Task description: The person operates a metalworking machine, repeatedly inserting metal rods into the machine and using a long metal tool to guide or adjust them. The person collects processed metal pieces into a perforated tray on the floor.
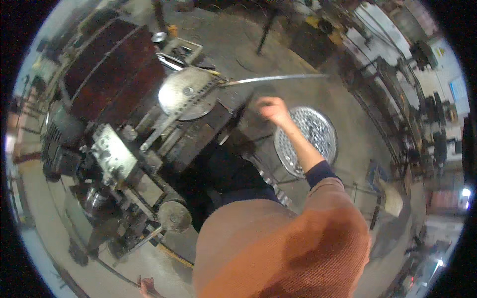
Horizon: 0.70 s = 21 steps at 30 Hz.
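Note:
My right hand (275,110) hangs in the air at the left rim of a round metal basin (334,143) holding many small shiny metal pieces. Its fingers are curled and blurred; whether they hold anything is unclear. Left of it, a round metal disc (178,93) lies on the machine, crossed by a bar with a row of holes (186,105). A long thin metal strip (277,78) sticks out rightward from near the disc. My left hand (147,286) shows partly at the bottom left edge, beside a dark rod or cable (118,275); its grip is unclear.
A dark reddish machine cover (115,70) stands at the upper left, with a tray of small parts (182,50) beside it. Below are a pale metal plate (114,151) and a smaller wheel (174,216). Cluttered racks (376,82) line the right. A pale seat-like object (391,199) stands lower right.

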Each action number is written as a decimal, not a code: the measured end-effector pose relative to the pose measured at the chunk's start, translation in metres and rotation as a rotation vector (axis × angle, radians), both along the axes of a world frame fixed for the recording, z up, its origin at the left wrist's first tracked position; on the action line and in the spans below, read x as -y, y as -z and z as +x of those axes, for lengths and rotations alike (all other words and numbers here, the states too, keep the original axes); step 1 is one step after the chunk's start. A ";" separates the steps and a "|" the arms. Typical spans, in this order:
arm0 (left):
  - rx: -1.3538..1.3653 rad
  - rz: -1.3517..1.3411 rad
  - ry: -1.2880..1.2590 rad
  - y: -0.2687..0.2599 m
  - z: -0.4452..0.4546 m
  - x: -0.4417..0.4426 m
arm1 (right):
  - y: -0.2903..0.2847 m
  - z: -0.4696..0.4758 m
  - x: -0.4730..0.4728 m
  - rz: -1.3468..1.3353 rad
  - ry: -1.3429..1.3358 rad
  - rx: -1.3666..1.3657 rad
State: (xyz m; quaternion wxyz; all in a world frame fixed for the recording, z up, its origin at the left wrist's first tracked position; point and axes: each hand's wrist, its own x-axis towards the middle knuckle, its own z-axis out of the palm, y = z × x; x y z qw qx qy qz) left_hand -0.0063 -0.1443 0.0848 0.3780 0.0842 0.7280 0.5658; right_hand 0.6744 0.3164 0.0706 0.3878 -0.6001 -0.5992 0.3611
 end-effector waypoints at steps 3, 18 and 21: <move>0.027 -0.095 -0.028 0.014 -0.014 -0.014 | 0.082 0.145 0.089 0.051 0.396 0.696; -0.014 -0.040 -0.188 0.008 -0.045 -0.023 | 0.144 0.192 0.098 -0.821 0.332 1.165; -0.025 -0.218 -0.291 0.012 -0.050 -0.028 | 0.146 0.188 0.092 -0.696 0.267 1.289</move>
